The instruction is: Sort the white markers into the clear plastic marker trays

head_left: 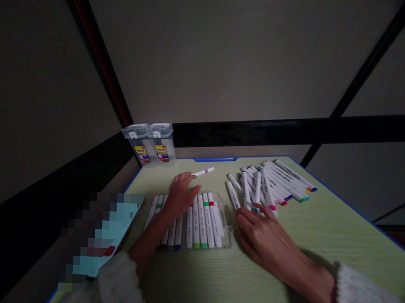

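Observation:
My left hand (181, 195) is above a clear plastic tray (229, 216), its thumb apart from the other fingers. A white marker with a purple band (206, 171) sticks out to the right from its fingertips; the gripped end is hidden. In the tray lies a row of white markers (204, 219) with coloured bands and ends, partly covered by my left hand and forearm. My right hand (261, 229) is at the near edge of a loose marker pile (272, 182). Its bent fingers close round the near end of a white marker (257, 188) with a teal tip.
Two clear plastic cases (162, 145) with labels stand at the back left corner of the pale green table (196, 278). A light blue object (113, 232), partly pixelated, is at the left edge. A wall rises behind the table's blue-trimmed edge.

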The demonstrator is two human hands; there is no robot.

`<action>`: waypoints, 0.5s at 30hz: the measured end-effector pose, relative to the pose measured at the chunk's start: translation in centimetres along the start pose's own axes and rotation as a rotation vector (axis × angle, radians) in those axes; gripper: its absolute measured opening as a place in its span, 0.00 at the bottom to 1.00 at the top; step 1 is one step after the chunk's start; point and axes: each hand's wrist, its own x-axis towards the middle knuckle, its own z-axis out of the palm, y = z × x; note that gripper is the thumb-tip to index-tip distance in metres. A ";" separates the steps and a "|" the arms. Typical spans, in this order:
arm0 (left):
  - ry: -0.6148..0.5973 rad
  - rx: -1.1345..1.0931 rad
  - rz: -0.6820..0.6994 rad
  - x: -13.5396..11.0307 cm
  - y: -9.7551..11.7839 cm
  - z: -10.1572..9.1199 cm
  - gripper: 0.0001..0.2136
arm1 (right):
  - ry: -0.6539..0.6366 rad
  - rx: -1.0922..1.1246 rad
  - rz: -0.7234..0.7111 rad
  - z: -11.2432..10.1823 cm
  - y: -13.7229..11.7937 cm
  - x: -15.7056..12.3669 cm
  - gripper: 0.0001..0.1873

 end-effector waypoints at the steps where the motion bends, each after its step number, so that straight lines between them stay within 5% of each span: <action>1: -0.006 0.060 -0.006 0.0 -0.3 -0.1 0.14 | -0.003 -0.003 0.003 0.0 0.0 0.0 0.07; 15: -0.246 0.401 -0.061 -0.4 -1.7 0.8 0.22 | 0.029 -0.030 -0.016 0.1 -0.1 0.1 0.09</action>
